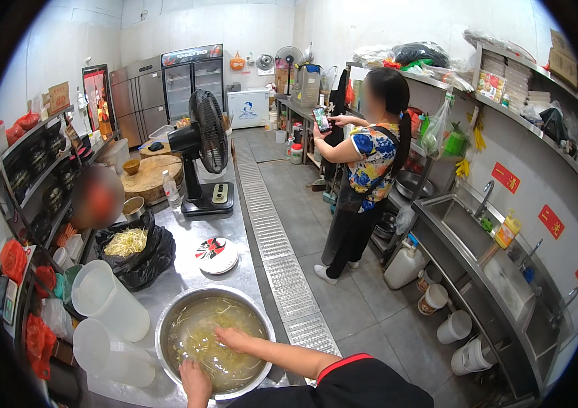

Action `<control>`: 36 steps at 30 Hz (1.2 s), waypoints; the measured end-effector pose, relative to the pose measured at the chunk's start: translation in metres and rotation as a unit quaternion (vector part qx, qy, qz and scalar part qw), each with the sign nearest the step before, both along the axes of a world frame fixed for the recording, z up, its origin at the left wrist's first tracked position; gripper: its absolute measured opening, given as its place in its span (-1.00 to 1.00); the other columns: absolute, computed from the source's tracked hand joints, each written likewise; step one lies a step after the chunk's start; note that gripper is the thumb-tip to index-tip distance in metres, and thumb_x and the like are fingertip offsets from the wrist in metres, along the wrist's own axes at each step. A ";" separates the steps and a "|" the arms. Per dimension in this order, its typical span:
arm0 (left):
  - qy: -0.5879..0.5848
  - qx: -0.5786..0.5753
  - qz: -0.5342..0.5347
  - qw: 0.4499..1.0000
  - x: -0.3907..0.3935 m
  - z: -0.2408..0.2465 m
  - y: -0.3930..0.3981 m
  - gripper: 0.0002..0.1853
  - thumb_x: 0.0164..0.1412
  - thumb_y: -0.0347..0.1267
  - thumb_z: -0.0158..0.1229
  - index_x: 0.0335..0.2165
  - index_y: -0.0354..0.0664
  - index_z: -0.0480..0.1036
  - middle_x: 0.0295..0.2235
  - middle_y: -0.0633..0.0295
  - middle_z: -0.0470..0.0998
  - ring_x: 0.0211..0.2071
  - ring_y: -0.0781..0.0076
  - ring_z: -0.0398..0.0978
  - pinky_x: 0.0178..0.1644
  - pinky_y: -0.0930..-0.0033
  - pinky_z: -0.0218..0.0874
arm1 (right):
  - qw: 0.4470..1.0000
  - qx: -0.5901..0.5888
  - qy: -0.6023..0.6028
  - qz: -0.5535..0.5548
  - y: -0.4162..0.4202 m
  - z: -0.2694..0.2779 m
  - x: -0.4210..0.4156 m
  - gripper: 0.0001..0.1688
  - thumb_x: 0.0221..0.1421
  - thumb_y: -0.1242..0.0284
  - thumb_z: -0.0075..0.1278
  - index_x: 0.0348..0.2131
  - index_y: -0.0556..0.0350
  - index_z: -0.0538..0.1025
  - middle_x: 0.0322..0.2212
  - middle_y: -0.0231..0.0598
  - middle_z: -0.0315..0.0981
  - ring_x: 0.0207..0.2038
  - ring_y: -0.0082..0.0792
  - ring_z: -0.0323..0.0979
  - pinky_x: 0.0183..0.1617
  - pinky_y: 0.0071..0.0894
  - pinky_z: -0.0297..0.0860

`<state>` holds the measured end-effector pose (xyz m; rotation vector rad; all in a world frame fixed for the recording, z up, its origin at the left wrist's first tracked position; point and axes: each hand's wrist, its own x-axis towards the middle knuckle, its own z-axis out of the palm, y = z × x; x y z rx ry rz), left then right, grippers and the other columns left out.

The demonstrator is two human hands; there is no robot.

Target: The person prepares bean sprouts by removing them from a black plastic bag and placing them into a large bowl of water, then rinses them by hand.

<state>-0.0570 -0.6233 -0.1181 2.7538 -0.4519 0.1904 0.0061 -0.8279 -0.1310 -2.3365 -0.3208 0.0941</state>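
Observation:
A large stainless-steel bowl [161, 352] of cloudy water with bean sprouts [199, 319] stands on the metal table [248, 232]. My right hand [233, 338] reaches in from the right, its fingertips partly hidden in the water near the middle. At the bowl's lower left, my left hand [196, 378] dips its fingers in just inside the rim. Whether either hand grips any sprouts cannot be told. Beyond the bowl, more bean sprouts [127, 241] lie in a black plastic bag [159, 255]. Two translucent plastic pitchers [123, 308] are to the left of the bowl.
A stack of plates [217, 256], a black electric fan [208, 199], a plastic bottle [171, 188] and a round wooden chopping block [151, 176] stand farther back. Laden shelves line the left. Across the floor drain [273, 239], a person [365, 168] holds a phone near steel sinks [452, 214].

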 end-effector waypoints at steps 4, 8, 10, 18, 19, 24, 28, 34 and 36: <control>0.047 0.004 0.006 0.999 -0.002 0.015 -0.006 -0.68 -0.21 -0.51 0.01 -0.34 -0.37 0.38 -0.20 -0.06 0.31 -0.06 0.03 0.17 0.08 0.11 -0.10 | 0.996 0.001 -0.070 0.051 -0.004 -0.020 0.006 -0.73 0.03 0.31 -0.17 -0.53 0.17 0.31 -0.53 0.01 0.34 -0.40 0.06 0.32 -0.37 -0.08 0.23; 0.011 -0.011 0.023 1.000 -0.007 0.016 -0.005 -0.67 -0.22 -0.52 0.00 -0.33 -0.38 0.37 -0.17 -0.10 0.27 -0.06 0.00 0.17 0.07 0.12 -0.08 | 0.995 0.005 -0.070 0.066 -0.002 -0.009 0.003 -0.70 0.03 0.32 -0.18 -0.58 0.20 0.34 -0.52 0.01 0.34 -0.39 0.05 0.32 -0.35 -0.09 0.24; 0.014 -0.012 0.022 1.000 -0.007 0.017 -0.007 -0.67 -0.21 -0.52 0.00 -0.32 -0.38 0.36 -0.15 -0.11 0.26 -0.06 0.00 0.16 0.07 0.12 -0.08 | 0.996 -0.021 -0.070 0.049 -0.001 -0.019 0.006 -0.73 0.03 0.33 -0.19 -0.53 0.20 0.36 -0.51 0.02 0.35 -0.38 0.05 0.33 -0.33 -0.09 0.26; 0.012 -0.013 0.028 0.999 -0.006 0.013 -0.006 -0.63 -0.18 -0.52 0.00 -0.26 -0.37 0.33 -0.12 -0.13 0.23 -0.05 -0.01 0.16 0.06 0.11 -0.07 | 0.999 -0.004 -0.043 -0.001 0.002 -0.021 0.006 -0.76 0.02 0.37 -0.20 -0.32 0.14 0.30 -0.50 0.07 0.35 -0.37 0.08 0.33 -0.31 -0.07 0.26; 0.015 -0.013 0.029 0.999 -0.005 0.013 -0.005 -0.62 -0.18 -0.52 0.00 -0.25 -0.37 0.33 -0.12 -0.13 0.23 -0.05 -0.01 0.16 0.06 0.11 -0.07 | 1.000 0.002 -0.017 -0.010 0.001 -0.006 0.001 -0.77 0.02 0.37 -0.19 -0.31 0.12 0.30 -0.50 0.07 0.35 -0.37 0.08 0.32 -0.31 -0.07 0.26; 0.025 -0.007 0.031 0.999 -0.006 0.019 -0.008 -0.59 -0.19 -0.53 0.01 -0.23 -0.36 0.31 -0.11 -0.13 0.22 -0.04 -0.01 0.15 0.07 0.14 -0.06 | 0.999 0.017 -0.029 0.015 -0.005 -0.006 0.001 -0.80 0.01 0.35 -0.16 -0.41 0.12 0.32 -0.50 0.04 0.35 -0.37 0.07 0.32 -0.34 -0.09 0.25; 0.021 -0.005 0.027 0.999 -0.006 0.017 -0.007 -0.58 -0.20 -0.54 0.01 -0.22 -0.35 0.31 -0.11 -0.12 0.23 -0.04 0.01 0.15 0.06 0.12 -0.07 | 0.996 -0.002 -0.076 0.044 -0.004 -0.016 0.005 -0.77 0.01 0.36 -0.18 -0.51 0.18 0.34 -0.50 0.04 0.35 -0.39 0.05 0.32 -0.35 -0.10 0.25; -0.022 0.006 0.021 1.000 -0.003 0.006 -0.004 -0.56 -0.26 -0.53 0.03 -0.24 -0.34 0.32 -0.18 -0.06 0.28 -0.11 0.04 0.21 0.02 0.18 -0.01 | 0.994 -0.002 -0.106 -0.006 0.000 -0.023 0.006 -0.80 -0.01 0.41 -0.21 -0.50 0.19 0.36 -0.51 0.01 0.35 -0.41 0.04 0.34 -0.36 -0.11 0.27; -0.011 0.008 0.016 1.000 -0.002 0.007 -0.004 -0.57 -0.24 -0.53 0.03 -0.24 -0.34 0.32 -0.19 -0.05 0.29 -0.11 0.05 0.21 0.02 0.16 -0.01 | 0.994 0.008 -0.106 -0.014 0.000 -0.023 0.006 -0.81 -0.01 0.42 -0.21 -0.50 0.18 0.37 -0.53 0.01 0.36 -0.42 0.04 0.34 -0.36 -0.10 0.27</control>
